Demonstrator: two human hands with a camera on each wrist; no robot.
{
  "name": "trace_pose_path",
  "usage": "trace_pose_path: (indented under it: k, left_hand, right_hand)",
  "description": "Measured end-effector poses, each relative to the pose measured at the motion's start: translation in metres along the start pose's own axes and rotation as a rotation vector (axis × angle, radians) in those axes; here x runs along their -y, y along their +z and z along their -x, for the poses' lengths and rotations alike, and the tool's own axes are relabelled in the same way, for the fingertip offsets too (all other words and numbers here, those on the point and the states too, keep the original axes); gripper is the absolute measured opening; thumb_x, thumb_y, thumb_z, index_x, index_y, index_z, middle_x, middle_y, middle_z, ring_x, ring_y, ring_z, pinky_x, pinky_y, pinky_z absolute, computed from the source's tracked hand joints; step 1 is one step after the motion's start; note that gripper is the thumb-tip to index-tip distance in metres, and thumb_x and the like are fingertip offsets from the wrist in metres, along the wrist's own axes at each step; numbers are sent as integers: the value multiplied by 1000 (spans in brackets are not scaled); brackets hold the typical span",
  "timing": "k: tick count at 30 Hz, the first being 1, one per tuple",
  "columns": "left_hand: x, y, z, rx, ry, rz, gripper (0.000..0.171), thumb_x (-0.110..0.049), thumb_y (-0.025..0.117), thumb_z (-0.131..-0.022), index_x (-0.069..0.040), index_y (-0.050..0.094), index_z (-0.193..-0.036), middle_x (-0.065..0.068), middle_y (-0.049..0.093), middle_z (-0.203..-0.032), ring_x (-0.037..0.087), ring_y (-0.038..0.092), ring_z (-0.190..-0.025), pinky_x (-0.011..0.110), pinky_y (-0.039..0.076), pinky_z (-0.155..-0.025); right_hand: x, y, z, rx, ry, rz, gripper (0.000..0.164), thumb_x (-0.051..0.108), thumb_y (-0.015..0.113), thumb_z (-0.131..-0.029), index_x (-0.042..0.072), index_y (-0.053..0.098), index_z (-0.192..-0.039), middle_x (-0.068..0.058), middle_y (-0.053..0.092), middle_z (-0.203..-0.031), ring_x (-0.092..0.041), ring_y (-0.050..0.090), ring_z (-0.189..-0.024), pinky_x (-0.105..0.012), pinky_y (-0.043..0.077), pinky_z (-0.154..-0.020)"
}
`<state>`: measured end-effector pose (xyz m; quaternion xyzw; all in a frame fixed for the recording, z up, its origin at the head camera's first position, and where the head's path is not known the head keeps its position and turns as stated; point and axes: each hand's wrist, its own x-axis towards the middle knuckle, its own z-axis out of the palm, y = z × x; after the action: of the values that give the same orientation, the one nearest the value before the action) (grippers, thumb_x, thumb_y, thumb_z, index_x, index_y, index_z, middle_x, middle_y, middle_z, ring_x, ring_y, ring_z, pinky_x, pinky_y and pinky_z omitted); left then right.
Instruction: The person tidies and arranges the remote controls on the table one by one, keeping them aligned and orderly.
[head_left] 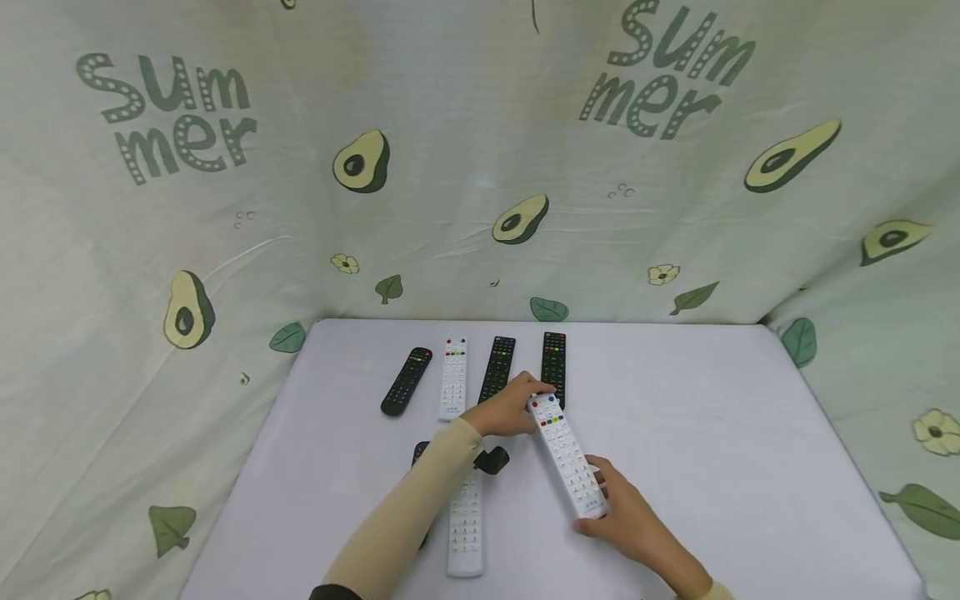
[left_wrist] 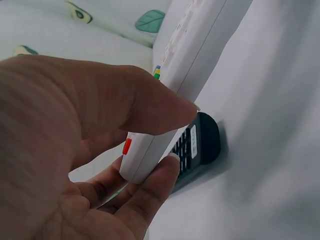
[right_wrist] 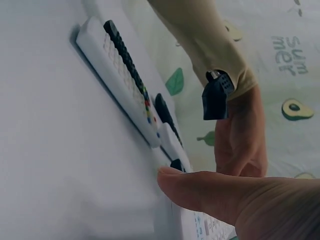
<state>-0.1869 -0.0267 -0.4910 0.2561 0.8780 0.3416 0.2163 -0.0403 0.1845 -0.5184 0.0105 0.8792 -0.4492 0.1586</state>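
Note:
Both hands hold one white remote control (head_left: pixel 567 458), tilted with its button side up. My left hand (head_left: pixel 510 408) pinches its far end, where red and blue buttons sit; in the left wrist view the thumb and fingers of the left hand (left_wrist: pixel 100 110) lie on either side of the white remote (left_wrist: pixel 205 55). At the near end my right hand (head_left: pixel 622 517) grips it between thumb and fingers. The right wrist view shows the thumb of the right hand (right_wrist: pixel 215 192) against the remote's end (right_wrist: pixel 189 225); the other fingers are hidden there.
Behind the hands lie a black remote (head_left: pixel 555 358), another black remote (head_left: pixel 497 367), a white remote (head_left: pixel 453 375) and a slanted black remote (head_left: pixel 407 382). Nearer, a white remote (head_left: pixel 465 533) lies beside a black remote (head_left: pixel 420 451) mostly covered by the left sleeve. A printed cloth (head_left: pixel 450 167) hangs behind the table.

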Motion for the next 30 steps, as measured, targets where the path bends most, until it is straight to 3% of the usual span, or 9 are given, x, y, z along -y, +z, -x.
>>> trace_pose_path:
  k: [8,19,30]
  left_hand:
    - [10,-4,16,11,17,3,69,7,81,-85,-7,59,-149,8,54,-129,15,54,-110,24,50,-94]
    - [31,-8,34,48,-5,54,66,5,82,-85,-9,61,-147,6,61,-134,18,60,-116,29,52,-99]
    - [41,-12,49,77,53,13,61,4,83,-86,-7,63,-142,5,63,-132,17,59,-113,28,53,-98]
  right_hand:
    - [0,14,6,84,-79,-57,101,-1,94,-68,-8,40,-153,-14,60,-118,-20,58,-93,-24,53,-68]
    - [2,31,9,189,-123,-147,99,-4,90,-72,-11,36,-154,-15,57,-118,-23,58,-96,-25,58,-70]
    - [4,41,14,248,-164,-181,95,-5,87,-71,-10,37,-152,-13,55,-114,-23,57,-95,-26,58,-71]
